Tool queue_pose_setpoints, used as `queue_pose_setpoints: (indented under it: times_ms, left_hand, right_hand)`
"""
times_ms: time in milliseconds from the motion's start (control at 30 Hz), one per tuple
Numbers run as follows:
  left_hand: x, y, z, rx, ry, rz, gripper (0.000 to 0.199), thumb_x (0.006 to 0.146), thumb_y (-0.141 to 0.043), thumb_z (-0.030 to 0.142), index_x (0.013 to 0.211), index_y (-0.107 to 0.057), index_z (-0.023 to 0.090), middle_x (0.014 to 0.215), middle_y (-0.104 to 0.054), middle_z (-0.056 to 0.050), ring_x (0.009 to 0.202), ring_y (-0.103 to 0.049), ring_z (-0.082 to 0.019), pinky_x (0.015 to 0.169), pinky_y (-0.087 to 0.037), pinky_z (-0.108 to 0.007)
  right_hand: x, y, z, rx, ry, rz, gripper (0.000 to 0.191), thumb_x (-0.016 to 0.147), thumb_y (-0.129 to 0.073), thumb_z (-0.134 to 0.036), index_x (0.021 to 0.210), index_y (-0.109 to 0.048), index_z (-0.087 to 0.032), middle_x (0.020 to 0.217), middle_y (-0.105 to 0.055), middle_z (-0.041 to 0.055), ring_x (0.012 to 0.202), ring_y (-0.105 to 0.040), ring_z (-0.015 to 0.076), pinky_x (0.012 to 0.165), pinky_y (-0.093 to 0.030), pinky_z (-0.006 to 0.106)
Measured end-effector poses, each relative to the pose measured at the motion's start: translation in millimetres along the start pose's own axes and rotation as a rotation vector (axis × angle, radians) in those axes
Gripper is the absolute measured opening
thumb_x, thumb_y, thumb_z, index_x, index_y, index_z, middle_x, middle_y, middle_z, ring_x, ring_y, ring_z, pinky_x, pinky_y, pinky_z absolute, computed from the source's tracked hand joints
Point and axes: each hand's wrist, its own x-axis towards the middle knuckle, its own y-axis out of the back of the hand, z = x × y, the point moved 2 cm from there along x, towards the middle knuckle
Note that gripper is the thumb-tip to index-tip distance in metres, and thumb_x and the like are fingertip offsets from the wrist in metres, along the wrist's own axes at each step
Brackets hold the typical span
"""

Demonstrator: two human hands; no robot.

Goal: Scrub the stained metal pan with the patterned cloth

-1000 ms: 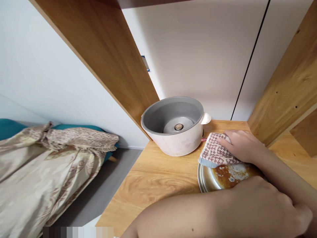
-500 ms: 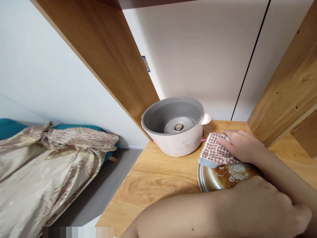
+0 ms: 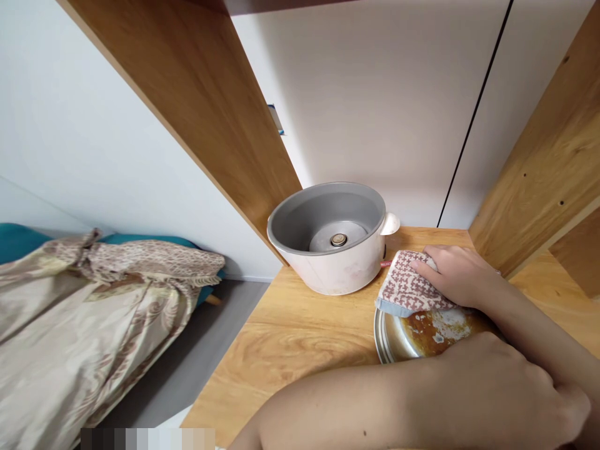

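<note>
The patterned cloth (image 3: pixel 407 281) with a blue edge lies over the upper left part of an upturned metal pot (image 3: pixel 398 340), whose bottom is stained brown and grey. My right hand (image 3: pixel 457 275) presses on this cloth, with its fingers curled round it. My left arm comes in from the bottom, and my left hand (image 3: pixel 510 387) lies across the near side of the pot. Its fingers are hidden behind the back of the hand. A white cooker body (image 3: pixel 337 275) with a grey inside stands left of the cloth, its inner plate showing.
All of this sits on a wooden tabletop (image 3: pixel 262 356), with a wooden post (image 3: pixel 201 106) at the left and another (image 3: pixel 544 144) at the right. A white panel is behind. Beyond the table's left edge is a bed with a patterned cover (image 3: pixel 117 312).
</note>
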Motion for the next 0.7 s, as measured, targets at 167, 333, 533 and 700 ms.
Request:
queue_pose_setpoints:
  times_ms: [167,333,533,700]
  left_hand:
    - [0.0,1.7,1.6,-0.012,0.007,-0.017,0.013,0.098,-0.055,0.015,0.088,-0.064,0.017,0.079,-0.066,-0.002,0.063,-0.060,-0.017,0.047,-0.034,-0.040]
    - [-1.9,4.5,2.8,0.038,0.037,-0.002,0.013,0.099,-0.057,0.017,0.089,-0.064,0.018,0.081,-0.066,-0.002,0.064,-0.060,-0.018,0.050,-0.032,-0.041]
    - [-4.1,5.3,2.9,0.010,0.035,0.004,0.015,0.101,-0.053,0.015,0.091,-0.064,0.019,0.081,-0.066,-0.001,0.066,-0.060,-0.017,0.052,-0.037,-0.042]
    - [-5.0,4.2,2.7,-0.039,0.035,-0.008,0.015,0.101,-0.053,0.015,0.092,-0.064,0.017,0.080,-0.065,0.000,0.066,-0.061,-0.015,0.054,-0.041,-0.041]
  right_hand:
    - [0.3,-0.2,-0.2,-0.007,0.003,-0.001,0.052,0.106,-0.029,-0.055,0.099,-0.067,-0.021,0.106,-0.077,0.0152,0.101,-0.070,0.0331,0.079,-0.042,0.040]
    - [1.3,-1.7,0.3,-0.007,-0.001,-0.004,0.050,0.106,-0.029,-0.055,0.100,-0.065,-0.022,0.107,-0.077,0.0146,0.104,-0.069,0.0341,0.081,-0.042,0.042]
    - [1.4,-0.8,-0.8,-0.010,-0.005,-0.017,0.050,0.106,-0.028,-0.056,0.097,-0.064,-0.022,0.107,-0.076,0.0140,0.104,-0.069,0.0334,0.081,-0.041,0.041]
    - [1.7,-1.2,-0.4,0.000,-0.015,-0.022,0.051,0.105,-0.028,-0.057,0.098,-0.065,-0.023,0.107,-0.076,0.0136,0.103,-0.068,0.0331,0.080,-0.042,0.042]
